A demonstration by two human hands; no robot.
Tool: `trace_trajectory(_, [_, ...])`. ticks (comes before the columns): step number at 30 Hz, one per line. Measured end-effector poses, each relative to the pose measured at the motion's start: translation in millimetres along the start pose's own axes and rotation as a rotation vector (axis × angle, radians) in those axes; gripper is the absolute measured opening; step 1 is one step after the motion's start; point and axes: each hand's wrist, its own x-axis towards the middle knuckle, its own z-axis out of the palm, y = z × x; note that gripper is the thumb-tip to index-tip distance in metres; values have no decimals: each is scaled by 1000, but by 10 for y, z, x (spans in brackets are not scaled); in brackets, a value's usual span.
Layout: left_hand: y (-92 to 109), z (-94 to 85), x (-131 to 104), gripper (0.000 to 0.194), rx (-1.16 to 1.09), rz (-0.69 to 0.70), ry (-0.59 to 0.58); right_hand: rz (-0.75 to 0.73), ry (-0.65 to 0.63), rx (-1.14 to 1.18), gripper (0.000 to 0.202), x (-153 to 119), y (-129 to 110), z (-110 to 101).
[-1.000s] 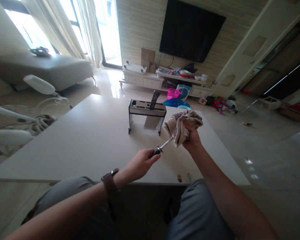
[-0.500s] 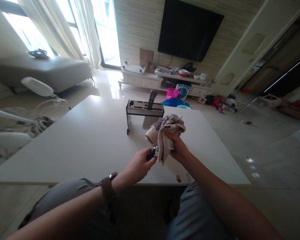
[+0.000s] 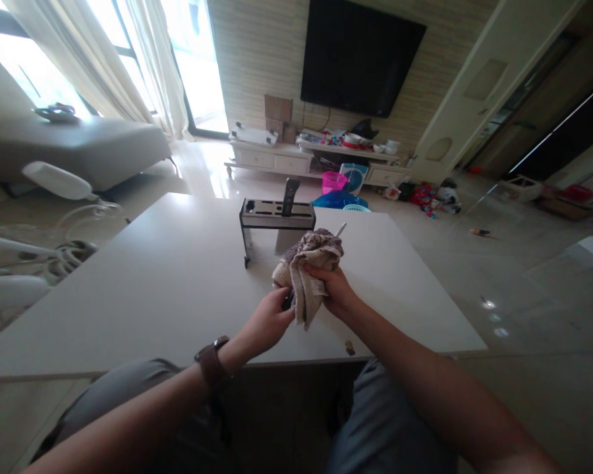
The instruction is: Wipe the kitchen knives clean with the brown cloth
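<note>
My left hand (image 3: pixel 271 318) is closed around the dark handle of a knife (image 3: pixel 342 230). Most of its blade is wrapped in a towel, and only a slim silver tip sticks out at the far upper right. A beige and purple-brown towel (image 3: pixel 309 260) is bunched in my right hand (image 3: pixel 333 288), whose thumb presses on its near folds. Both hands are close together above the front part of the white table (image 3: pixel 192 289). Just beyond the towel stands a knife block (image 3: pixel 277 212), with a black-handled knife (image 3: pixel 289 196) upright in it.
A small yellow figure sticker (image 3: pixel 350 347) is at the table's near edge. Past the far edge are a blue tub (image 3: pixel 338 199) and a pink basket (image 3: pixel 333 182). White chairs (image 3: pixel 59 181) stand at the left, and a low TV cabinet (image 3: pixel 277 160) lines the wall.
The knife's tip now pokes farther out of the towel, and my left hand is nearer the towel, which covers more of the handle end. The whole view has shifted slightly.
</note>
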Motion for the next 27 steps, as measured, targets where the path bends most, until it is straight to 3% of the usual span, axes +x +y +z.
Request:
trace_trajectory(5, [75,-4,-10,21,30,-90,-18,-49,41,31,38,164,-144,-112])
trace_trajectory(15, [110,-1,-85,34,81,-86,-106,-137,176,111,28,494,-514,-629])
trace_trajectory(27, [204,-39,-218,28,79,-141,-148,-9,130,134,20,402,-458,-532])
